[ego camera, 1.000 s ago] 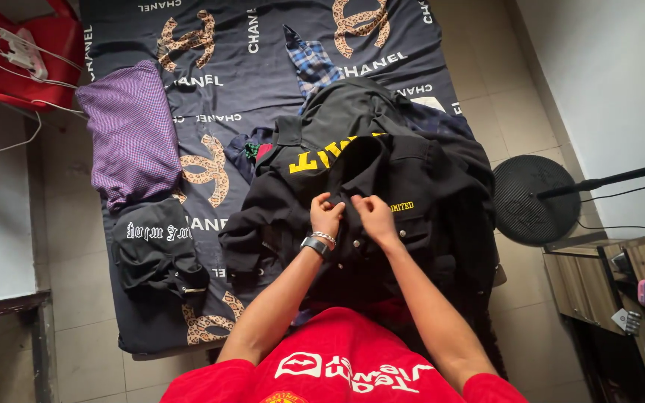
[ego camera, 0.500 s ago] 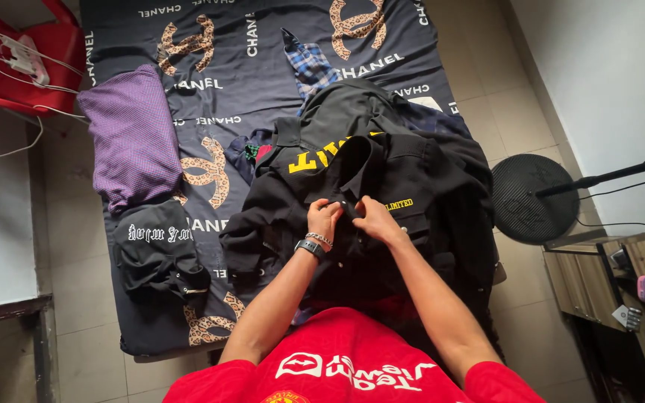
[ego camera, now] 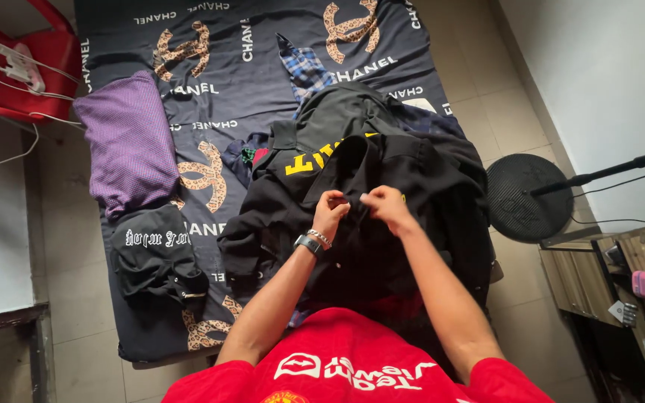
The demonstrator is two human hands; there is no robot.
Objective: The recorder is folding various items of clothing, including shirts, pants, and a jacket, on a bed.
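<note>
**Two hands pinch a black shirt on the bed**

Two bare hands meet over a black shirt [ego camera: 412,186] that lies on top of a pile of dark clothes, right of the middle of the bed [ego camera: 263,67]. The left hand [ego camera: 331,211] has its grip pressed together on a fold of the black cloth. It wears a watch and a thin bracelet on the wrist. The right hand [ego camera: 386,207] is just beside it, nearly touching, and its grip pinches the same cloth too — fingers curled tight.

The shirt shows yellow letters on its far side. A blue checked cloth [ego camera: 304,69] peeks out beyond the pile.

On the left side of the bed lies a folded purple garment [ego camera: 128,142]. Just nearer than it sits a folded black garment with white letters [ego camera: 154,250].

The bed has a dark sheet with tan prints. A red chair [ego camera: 35,71] stands at the far left, with white cables on it. On the floor to the right stands a black fan [ego camera: 531,195] — its round base is close to the bed. A wooden cabinet [ego camera: 606,283] is at the near right.
</note>
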